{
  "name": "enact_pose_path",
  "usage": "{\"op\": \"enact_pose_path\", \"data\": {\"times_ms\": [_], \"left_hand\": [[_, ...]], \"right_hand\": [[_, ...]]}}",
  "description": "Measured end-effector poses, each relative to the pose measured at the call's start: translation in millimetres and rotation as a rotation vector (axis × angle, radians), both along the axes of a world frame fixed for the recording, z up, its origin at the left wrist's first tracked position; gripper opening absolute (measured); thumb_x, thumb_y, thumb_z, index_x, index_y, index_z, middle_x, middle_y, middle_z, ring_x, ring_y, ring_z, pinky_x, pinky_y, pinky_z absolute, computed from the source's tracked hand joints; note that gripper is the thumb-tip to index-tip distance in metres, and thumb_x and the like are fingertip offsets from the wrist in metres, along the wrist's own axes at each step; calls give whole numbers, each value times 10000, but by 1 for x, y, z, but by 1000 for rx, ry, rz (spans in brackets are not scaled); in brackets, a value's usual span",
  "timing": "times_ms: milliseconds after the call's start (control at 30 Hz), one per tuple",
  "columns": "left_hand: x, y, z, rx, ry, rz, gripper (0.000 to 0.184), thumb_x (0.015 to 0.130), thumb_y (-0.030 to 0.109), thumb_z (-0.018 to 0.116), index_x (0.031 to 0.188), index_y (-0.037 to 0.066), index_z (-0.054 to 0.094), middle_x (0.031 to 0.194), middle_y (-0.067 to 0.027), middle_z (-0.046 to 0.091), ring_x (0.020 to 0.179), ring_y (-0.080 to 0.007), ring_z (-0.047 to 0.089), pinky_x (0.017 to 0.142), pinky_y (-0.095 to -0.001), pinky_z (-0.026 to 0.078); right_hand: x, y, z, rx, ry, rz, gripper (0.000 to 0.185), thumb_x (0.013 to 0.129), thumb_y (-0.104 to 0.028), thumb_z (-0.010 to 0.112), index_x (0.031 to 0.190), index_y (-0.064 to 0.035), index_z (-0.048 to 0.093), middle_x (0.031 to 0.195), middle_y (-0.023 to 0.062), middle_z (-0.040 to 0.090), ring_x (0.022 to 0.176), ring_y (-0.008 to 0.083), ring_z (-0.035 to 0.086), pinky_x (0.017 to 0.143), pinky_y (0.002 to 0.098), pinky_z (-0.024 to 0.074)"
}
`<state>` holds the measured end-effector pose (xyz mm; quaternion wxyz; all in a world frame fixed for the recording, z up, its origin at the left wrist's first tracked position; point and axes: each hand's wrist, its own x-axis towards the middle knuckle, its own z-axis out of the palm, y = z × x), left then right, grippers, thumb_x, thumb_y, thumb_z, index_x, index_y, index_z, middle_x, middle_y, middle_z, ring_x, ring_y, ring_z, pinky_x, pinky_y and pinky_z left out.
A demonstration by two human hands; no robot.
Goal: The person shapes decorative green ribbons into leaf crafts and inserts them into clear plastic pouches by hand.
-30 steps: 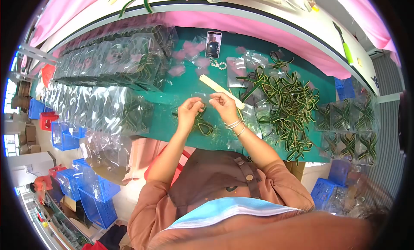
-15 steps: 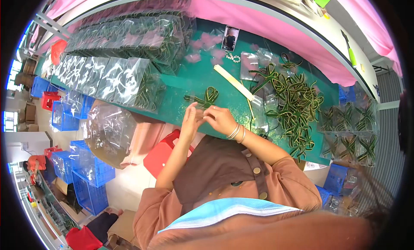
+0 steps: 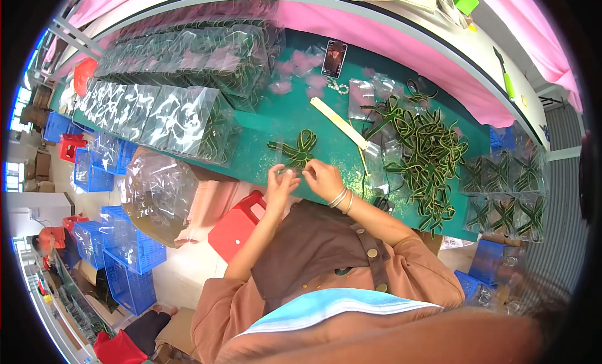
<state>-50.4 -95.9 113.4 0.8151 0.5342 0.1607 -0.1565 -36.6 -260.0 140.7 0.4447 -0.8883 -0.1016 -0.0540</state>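
On the green table mat [image 3: 251, 135] lies a dark green bow with yellow edging [image 3: 298, 152], just beyond my hands. My left hand [image 3: 281, 182] is near the bow's lower side, its fingers curled; what they hold, if anything, is too small to tell. Close beside it, my right hand [image 3: 323, 179], with bracelets at the wrist, has its fingers pinched together at the bow's lower right. Something clear seems to lie over the bow, but its outline is faint. A pile of similar bows [image 3: 426, 157] rests to the right.
Rows of clear-bagged bows [image 3: 169, 119] fill the left of the table; more bagged bows [image 3: 505, 216] are at the right. Beyond my hands are a pale yellow strip [image 3: 338, 123] and a phone [image 3: 334, 58]. A red stool [image 3: 235, 229] and blue crates [image 3: 132, 282] stand below.
The view has shifted, and the table appears farther right. My hands, apart at first, have come together below the bow. Since the middle frame, my left fingers have curled.
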Motion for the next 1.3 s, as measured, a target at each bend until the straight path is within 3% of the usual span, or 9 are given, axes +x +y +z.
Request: {"op": "enact_pose_path", "data": {"times_ms": [33,200,467,767,933,1067,1133,1167,1300], "left_hand": [[-2,-1,-1,48,-6,24,392,994,233,550,1291,77,347,1088,-131,590,957,-218,642,844,-337,533],[-16,2,-8,264,-116,35,342,964,190,590,1207,26,416,1047,-129,588,932,-203,653,801,-309,539],[-42,11,-23,144,-174,73,308,970,169,583,1187,20,423,1068,-131,570,920,-196,657,767,-296,539],[-56,5,-27,164,-177,100,316,997,226,549,1199,25,414,1064,-132,603,912,-182,648,803,-294,519],[-57,1,-8,624,-432,-34,339,1004,236,538,1247,4,499,1086,-124,635,958,-197,643,823,-309,525],[-58,-19,16,733,-558,-138,408,991,216,551,1324,-13,496,1156,-147,613,970,-208,634,837,-311,516],[-56,-26,29,773,-609,-178,482,990,219,539,1409,8,427,1206,-220,559,1022,-322,615,842,-350,519],[-51,-25,21,912,-766,-182,445,997,225,528,1380,6,477,1296,-196,494,1081,-272,592,832,-338,531],[-42,-32,39,430,-421,-72,381,1024,279,491,1276,8,579,1242,-94,539,1020,-137,591,777,-273,543]], "right_hand": [[-2,2,-7,-27,153,-50,150,835,-175,669,825,-61,572,749,124,645,657,331,634,568,433,484],[-8,11,-16,-7,52,-8,206,823,-185,704,802,-45,555,698,115,610,612,294,609,543,392,467],[-27,23,-23,156,-71,-41,222,811,-100,735,831,-8,534,757,94,602,634,212,613,586,320,499],[-60,23,-14,142,-5,12,123,848,-142,665,908,-36,647,865,131,698,765,300,684,681,361,543],[-63,21,-9,60,-143,91,159,884,-164,599,981,-58,668,928,158,700,804,348,676,724,418,551],[-60,6,-7,56,180,98,186,890,-124,564,1047,-71,649,951,168,689,831,366,663,697,439,537],[-57,-2,-3,172,-41,59,168,881,-107,572,1016,-61,660,907,157,686,792,383,655,665,446,525],[-58,-6,1,139,-65,5,129,859,-108,613,954,-64,688,864,111,692,759,343,650,661,426,507],[-45,-23,21,-44,-374,-1,72,817,-112,680,878,-96,715,791,41,685,750,235,615,686,372,464]]}}
